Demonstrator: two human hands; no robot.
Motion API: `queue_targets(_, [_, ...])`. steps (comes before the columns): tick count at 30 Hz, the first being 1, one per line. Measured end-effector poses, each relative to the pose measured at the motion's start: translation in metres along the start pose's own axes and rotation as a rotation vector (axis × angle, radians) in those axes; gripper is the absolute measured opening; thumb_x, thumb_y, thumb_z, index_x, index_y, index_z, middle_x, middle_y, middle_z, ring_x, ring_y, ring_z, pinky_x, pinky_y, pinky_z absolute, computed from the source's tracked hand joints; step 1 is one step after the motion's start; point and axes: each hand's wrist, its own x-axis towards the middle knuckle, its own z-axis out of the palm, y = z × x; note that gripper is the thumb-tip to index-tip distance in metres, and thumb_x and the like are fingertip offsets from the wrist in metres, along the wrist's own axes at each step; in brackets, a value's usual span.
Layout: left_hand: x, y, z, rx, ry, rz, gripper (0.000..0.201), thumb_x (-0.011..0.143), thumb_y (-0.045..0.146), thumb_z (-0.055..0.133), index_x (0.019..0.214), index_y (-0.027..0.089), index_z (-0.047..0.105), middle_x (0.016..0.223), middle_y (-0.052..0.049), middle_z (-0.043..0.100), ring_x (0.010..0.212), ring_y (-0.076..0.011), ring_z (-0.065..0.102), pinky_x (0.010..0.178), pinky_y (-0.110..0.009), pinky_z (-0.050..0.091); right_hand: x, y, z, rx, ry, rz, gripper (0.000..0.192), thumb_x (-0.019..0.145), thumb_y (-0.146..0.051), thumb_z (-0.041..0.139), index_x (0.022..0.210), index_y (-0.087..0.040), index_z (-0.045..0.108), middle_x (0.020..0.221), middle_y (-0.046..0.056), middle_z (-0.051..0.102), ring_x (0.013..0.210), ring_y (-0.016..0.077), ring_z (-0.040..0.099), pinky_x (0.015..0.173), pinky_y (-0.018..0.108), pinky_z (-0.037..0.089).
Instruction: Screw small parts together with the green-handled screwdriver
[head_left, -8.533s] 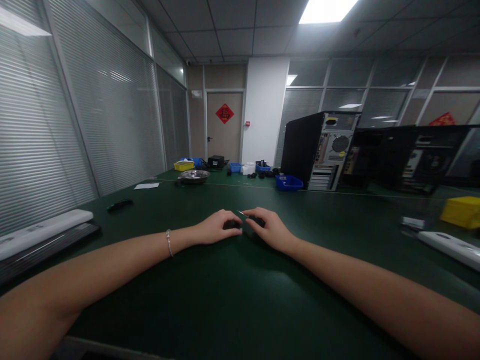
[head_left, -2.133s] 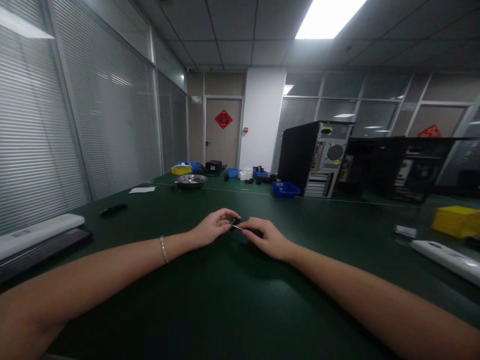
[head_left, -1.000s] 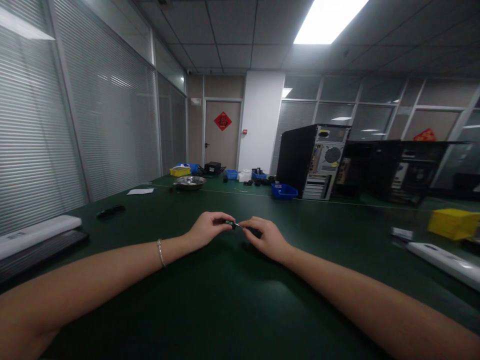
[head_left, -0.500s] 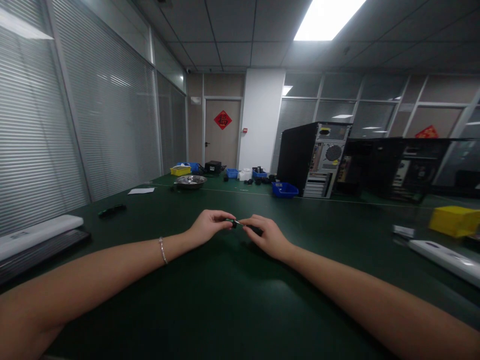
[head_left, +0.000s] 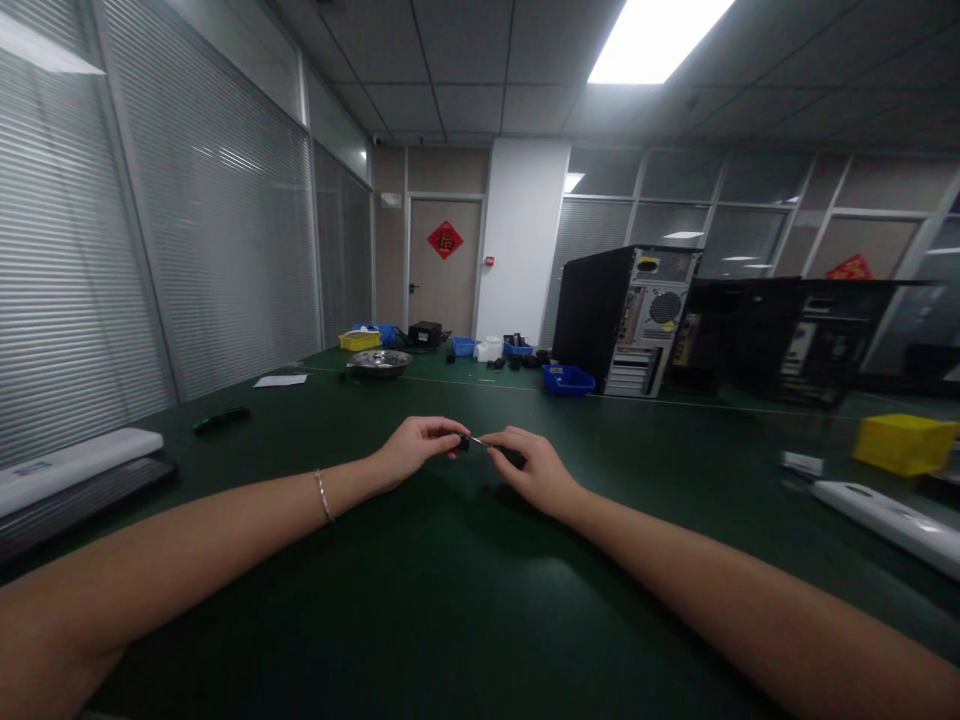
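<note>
Hands pinch small part over worktop

Left hand (head_left: 416, 450) pinches a small black part (head_left: 463, 443); right hand (head_left: 529, 468) grips a thin black-handled metal tool (head_left: 501, 453), tip touching the part, just above the dark green worktop (head_left: 465, 600).

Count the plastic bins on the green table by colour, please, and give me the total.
Yellow bins: 2, one far back on the left and one at the right edge.
Blue bins: at least 3, near the computer case and two further back; another behind the far yellow one is unclear.
Total: 5 clearly visible.
</note>
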Motion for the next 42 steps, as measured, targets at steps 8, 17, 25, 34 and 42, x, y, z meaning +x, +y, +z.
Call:
queue_targets(8, [-0.005, 0.016, 0.010, 0.417, -0.420, 0.145, 0.028, 0.088, 0.036, 0.045, 0.093, 0.019, 0.067, 0.091, -0.004, 0.056, 0.085, -0.0164, 0.054, 0.080, -0.027, 0.042, -0.005, 0.010, -0.002, 0.002, 0.016, -0.001, 0.025, 0.087, -0.025, 0.048, 0.106, -0.022, 0.063, 0.090, 0.005, 0.064, 0.080, 0.0167, 0.059, 0.071, 0.029, 0.045])
queue_targets(17, [-0.006, 0.028, 0.028, 0.546, -0.359, 0.205, 0.033, 0.089, 0.039, 0.040, 0.107, 0.022, 0.063, 0.100, -0.006, 0.051, 0.091, -0.0181, 0.050, 0.081, -0.028, 0.041, -0.009, 0.009, -0.013, 0.030, -0.005, -0.006, 0.025, 0.088, -0.027, 0.047, 0.106, -0.021, 0.063, 0.091, 0.006, 0.064, 0.082, 0.0170, 0.059, 0.075, 0.030, 0.045])
queue_targets(25, [-0.007, 0.043, 0.029, 0.711, -0.339, -0.010, 0.048, 0.071, 0.058, 0.058, 0.098, 0.018, 0.055, 0.095, -0.004, 0.050, 0.080, -0.0182, 0.048, 0.065, -0.026, 0.040, -0.003, 0.010, -0.028, 0.201, -0.353, 0.143, 0.049, 0.080, -0.037, 0.059, 0.124, -0.018, 0.048, 0.098, 0.006, 0.062, 0.083, 0.0181, 0.058, 0.074, 0.030, 0.046])
queue_targets(34, [-0.016, 0.040, 0.014, 0.723, -0.406, -0.021, 0.046, 0.070, 0.055, 0.060, 0.096, 0.018, 0.053, 0.094, -0.003, 0.050, 0.079, -0.0173, 0.047, 0.062, -0.026, 0.038, 0.008, -0.001, -0.023, 0.213, -0.593, 0.076, 0.034, 0.077, -0.038, 0.063, 0.105, -0.019, 0.064, 0.095, 0.002, 0.065, 0.084, 0.0180, 0.060, 0.072, 0.027, 0.045])
queue_targets(42, [-0.007, 0.020, 0.006, 0.096, -0.271, -0.052, 0.046, 0.072, 0.024, 0.066, 0.112, 0.019, 0.045, 0.093, -0.003, 0.056, 0.081, -0.0148, 0.057, 0.074, -0.032, 0.046, 0.000, -0.001, -0.014, 0.204, -0.247, 0.086, 0.027, 0.080, -0.034, 0.059, 0.103, -0.019, 0.064, 0.093, 0.002, 0.067, 0.079, 0.0164, 0.059, 0.069, 0.026, 0.044])
